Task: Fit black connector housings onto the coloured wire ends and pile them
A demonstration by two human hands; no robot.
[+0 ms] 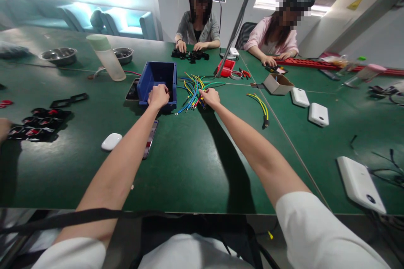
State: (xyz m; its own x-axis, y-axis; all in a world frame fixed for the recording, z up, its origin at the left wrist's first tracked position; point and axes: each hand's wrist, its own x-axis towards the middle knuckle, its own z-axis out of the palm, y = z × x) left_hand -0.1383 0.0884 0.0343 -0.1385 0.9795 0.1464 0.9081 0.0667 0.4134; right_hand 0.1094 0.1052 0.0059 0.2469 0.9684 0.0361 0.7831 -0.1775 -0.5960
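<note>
Wires (193, 97), well in from the bench's (189, 168) near edge, lie beside a bin (159, 75). Left hand (159, 96) at its rim, right hand (211, 97) at the wires; whether either grip pinches cannot be told. Step, seemingly: picking over wires; next move calls for parting strands untangled.

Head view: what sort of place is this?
Probably a small electronics assembly workshop, judging by the green worktable, the pile of coloured wires beside a blue bin, and a grey-sleeved co-worker handling black parts opposite.
</note>
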